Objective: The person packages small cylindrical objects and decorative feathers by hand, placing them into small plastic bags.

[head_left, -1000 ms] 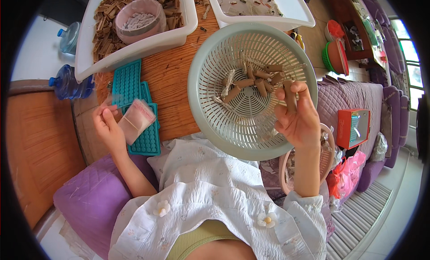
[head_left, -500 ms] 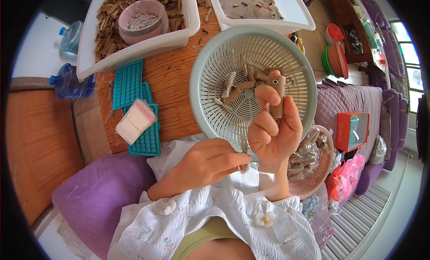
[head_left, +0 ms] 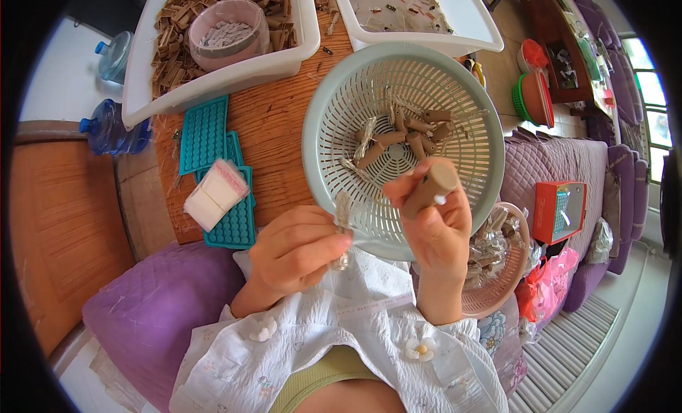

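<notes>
My right hand is closed around a brown, cork-shaped stopper, tilted so that its flat round end shows. A small white spot shows beside that end. In my left hand a coiled bundle of thin clear-and-silver wire is pinched upright between thumb and fingers. A clear strand seems to run from the bundle toward the stopper. Both hands are over the near rim of a grey-green colander. Inside it lie several more brown stoppers with wire bundles.
At the far left, a white bin holds many brown pieces and a pink tub. Beside it stands another white tray. Teal molded trays and banded clear bags lie left. A pink basket of wrapped pieces sits right.
My right hand has lowered slightly and turned the stopper from upright to tilted, its flat end showing. My left hand has moved left and up with the wire bundle, away from my right wrist.
</notes>
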{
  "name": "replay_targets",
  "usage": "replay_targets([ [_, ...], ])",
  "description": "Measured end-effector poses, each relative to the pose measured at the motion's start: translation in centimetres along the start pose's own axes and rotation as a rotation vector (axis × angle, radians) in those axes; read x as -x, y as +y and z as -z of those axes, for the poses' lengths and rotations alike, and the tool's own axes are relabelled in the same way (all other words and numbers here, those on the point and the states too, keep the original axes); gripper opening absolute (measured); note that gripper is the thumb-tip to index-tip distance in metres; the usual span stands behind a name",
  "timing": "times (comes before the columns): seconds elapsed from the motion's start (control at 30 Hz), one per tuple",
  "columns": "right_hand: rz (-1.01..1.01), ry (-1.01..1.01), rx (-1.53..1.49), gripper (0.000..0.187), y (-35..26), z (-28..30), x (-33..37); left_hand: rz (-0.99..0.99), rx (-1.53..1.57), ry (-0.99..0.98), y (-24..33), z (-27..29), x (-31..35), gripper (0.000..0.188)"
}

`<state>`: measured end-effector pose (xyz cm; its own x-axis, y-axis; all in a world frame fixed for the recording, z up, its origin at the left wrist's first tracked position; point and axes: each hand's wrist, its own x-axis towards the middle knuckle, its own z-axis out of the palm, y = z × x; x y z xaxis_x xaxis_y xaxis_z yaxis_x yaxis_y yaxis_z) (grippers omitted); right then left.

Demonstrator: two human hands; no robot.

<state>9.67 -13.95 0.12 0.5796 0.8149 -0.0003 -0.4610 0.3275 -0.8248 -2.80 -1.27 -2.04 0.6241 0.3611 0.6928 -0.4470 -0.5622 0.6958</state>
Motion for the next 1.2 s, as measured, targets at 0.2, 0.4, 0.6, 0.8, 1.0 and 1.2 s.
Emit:
replay_targets([
  [0.2,-0.184,0.006,0.109,0.035,0.3,-1.1,-0.1,0.033,0.31,-0.064,0.9,0.1,-0.8,0.019],
  [0.4,-0.252,-0.021,0.232,0.042,0.1,-1.0,-0.5,0.479,0.801,-0.217,1.0,0.5,0.1,0.014],
  [0.6,-0.455,-0.249,0.319,0.039,-1.7,-0.3,-0.7,0.764,0.919,-0.251,0.9,1.3,0.1,0.008],
  [0.8,-0.262,-0.138,0.422,0.041,-0.8,-0.3,-0.4,0.899,0.739,0.031,1.9,0.0,0.4,0.013],
  [1.0,0.117,0.283,0.601,0.037,-2.3,1.3,0.0,0.874,0.329,-0.093,-0.7,0.9,1.2,0.012],
  [1.2,0.341,0.383,0.691,0.026,-3.6,-0.8,1.5,0.998,0.273,-0.041,-0.2,0.3,0.5,0.016],
])
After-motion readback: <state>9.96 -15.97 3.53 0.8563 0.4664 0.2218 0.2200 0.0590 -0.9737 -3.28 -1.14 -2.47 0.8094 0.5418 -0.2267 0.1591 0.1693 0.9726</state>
